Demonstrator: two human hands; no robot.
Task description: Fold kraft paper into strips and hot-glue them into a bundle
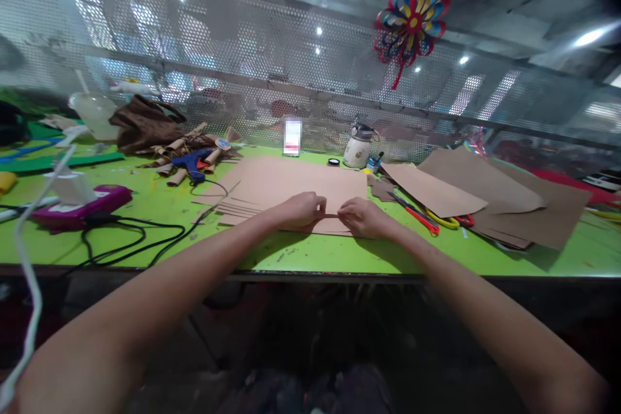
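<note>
Bare arms [204,264] stretch over the near edge of the green table [272,253] to the paper [291,174], a loose stack of brown sheets lying flat at the middle. The left hand [305,208] and right hand [361,217] sit just apart at its near edge, fingertips of each pinching the edge of the top sheet, which looks curled up between them. Right of the stack are an orange-handled tool [422,218] and yellow-handled scissors [447,221], the latter partly under more sheets [504,184]. Behind the stack stand a phone [292,136] and a jar [358,145]. To its left lie a blue glue gun [193,163] among paper rolls [177,176], a brown bag [145,124] and, nearer, a purple power strip [109,200]. Farthest, a petalled ornament [413,22] hangs before the mesh screen [272,32].
</note>
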